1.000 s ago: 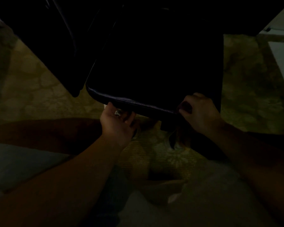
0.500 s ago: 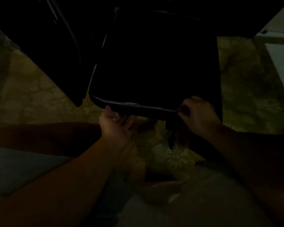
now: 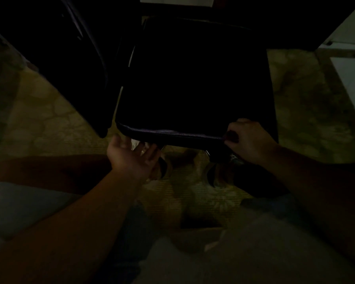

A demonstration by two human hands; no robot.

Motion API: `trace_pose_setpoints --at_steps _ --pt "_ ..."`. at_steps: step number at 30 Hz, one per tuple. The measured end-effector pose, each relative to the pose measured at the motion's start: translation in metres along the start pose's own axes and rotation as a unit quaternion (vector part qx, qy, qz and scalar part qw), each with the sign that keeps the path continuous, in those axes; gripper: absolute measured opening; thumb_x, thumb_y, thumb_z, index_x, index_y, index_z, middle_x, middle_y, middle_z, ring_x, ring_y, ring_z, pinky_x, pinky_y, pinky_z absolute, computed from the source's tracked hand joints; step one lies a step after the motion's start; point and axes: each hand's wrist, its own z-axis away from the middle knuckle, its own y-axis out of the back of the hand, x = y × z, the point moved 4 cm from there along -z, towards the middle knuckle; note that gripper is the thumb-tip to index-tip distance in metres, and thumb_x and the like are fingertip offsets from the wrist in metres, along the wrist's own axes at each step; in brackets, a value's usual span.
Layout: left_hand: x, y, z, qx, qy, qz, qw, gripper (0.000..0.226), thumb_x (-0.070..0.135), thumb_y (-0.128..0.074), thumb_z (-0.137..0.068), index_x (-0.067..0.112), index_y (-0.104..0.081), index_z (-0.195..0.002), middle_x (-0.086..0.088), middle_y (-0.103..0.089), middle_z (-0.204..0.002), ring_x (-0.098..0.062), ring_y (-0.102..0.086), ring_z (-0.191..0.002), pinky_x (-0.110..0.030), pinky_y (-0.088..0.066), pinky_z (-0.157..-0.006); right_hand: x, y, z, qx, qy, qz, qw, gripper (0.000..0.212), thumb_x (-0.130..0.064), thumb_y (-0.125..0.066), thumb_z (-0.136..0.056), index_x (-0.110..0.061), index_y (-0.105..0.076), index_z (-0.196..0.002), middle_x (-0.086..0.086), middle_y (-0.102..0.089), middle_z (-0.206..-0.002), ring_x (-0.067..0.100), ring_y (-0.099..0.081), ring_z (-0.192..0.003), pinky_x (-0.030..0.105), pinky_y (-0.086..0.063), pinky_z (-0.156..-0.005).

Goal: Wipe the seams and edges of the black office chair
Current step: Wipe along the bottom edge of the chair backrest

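the left hand (image 3: 131, 154) reaches with loose fingers under the padded black chair seat (image 3: 193, 89); the right hand (image 3: 248, 140) grips its smooth, piped front edge (image 3: 172, 135).

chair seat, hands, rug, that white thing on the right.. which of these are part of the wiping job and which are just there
Part of the job:
- black chair seat, front edge seam
- right hand, curled on that edge; any cloth is too dark to see
- left hand, under the edge

Just there:
- patterned rug
- white object
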Motion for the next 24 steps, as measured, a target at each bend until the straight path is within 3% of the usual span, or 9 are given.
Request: trace_pose_setpoints --at_steps 4,8,12,16,20,24 --pt "0.000 0.003 0.001 -0.014 0.003 -0.005 1.000 0.059 0.062 -0.032 -0.102 0.030 -0.045 -0.150 -0.017 -0.046 -0.152 -0.044 -0.056 -0.125 -0.052 -0.047 -0.089 0.010 0.006 -0.002 0.055 -0.077 -0.005 0.996 0.020 -0.027 -0.070 -0.086 -0.011 -0.065 -0.097 0.011 -0.056 -0.100 0.031 -0.059 -0.092 0.027 -0.037 -0.070" --pt "0.000 0.004 0.001 -0.016 0.003 0.000 1.000 0.060 0.061 -0.032 -0.101 0.029 -0.045 -0.149 -0.017 -0.047 -0.151 -0.043 -0.056 -0.126 -0.057 -0.042 -0.101 -0.006 -0.003 0.004 0.000 -0.006 -0.006 1.000 0.019 -0.026 -0.072 -0.085 -0.012 -0.066 -0.095 -0.001 -0.048 -0.093 0.026 -0.058 -0.090 0.025 -0.035 -0.069" --pt "-0.001 0.003 0.002 -0.026 0.007 -0.011 1.000 0.062 0.062 -0.032 -0.102 0.030 -0.038 -0.154 -0.017 -0.043 -0.155 -0.043 -0.053 -0.131 -0.057 -0.041 -0.101 0.006 0.005 0.005 0.067 -0.060 -0.020 0.996 0.018 -0.025 -0.070 -0.087 -0.011 -0.065 -0.097 0.005 -0.052 -0.097 0.027 -0.058 -0.090 0.026 -0.037 -0.069" --pt "-0.002 0.002 0.005 -0.031 0.001 -0.021 0.999 0.060 0.062 -0.031 -0.102 0.031 -0.041 -0.152 -0.015 -0.045 -0.153 -0.042 -0.053 -0.130 -0.057 -0.038 -0.106 -0.010 -0.005 0.005 -0.017 0.027 0.002 0.999 0.020 -0.025 -0.071 -0.086 -0.012 -0.064 -0.098 0.002 -0.049 -0.098 0.025 -0.057 -0.091 0.028 -0.041 -0.071" --pt "-0.002 0.001 0.007 -0.037 -0.001 -0.029 0.999 0.060 0.061 -0.030 -0.102 0.031 -0.041 -0.152 -0.016 -0.045 -0.153 -0.042 -0.051 -0.133 -0.057 -0.036 -0.108 0.004 0.007 -0.001 0.065 -0.059 -0.019 0.996 0.017 -0.025 -0.067 -0.089 -0.010 -0.063 -0.099 0.005 -0.050 -0.098 0.025 -0.056 -0.090 0.026 -0.036 -0.070" --pt "0.000 0.001 0.006 -0.033 0.004 -0.027 0.999 0.062 0.062 -0.031 -0.101 0.030 -0.037 -0.154 -0.016 -0.044 -0.154 -0.042 -0.049 -0.134 -0.056 -0.037 -0.105 -0.007 -0.004 0.000 -0.012 0.005 -0.012 1.000 0.020 -0.028 -0.071 -0.087 -0.013 -0.064 -0.098 -0.002 -0.044 -0.095 0.025 -0.057 -0.092 0.025 -0.035 -0.070"
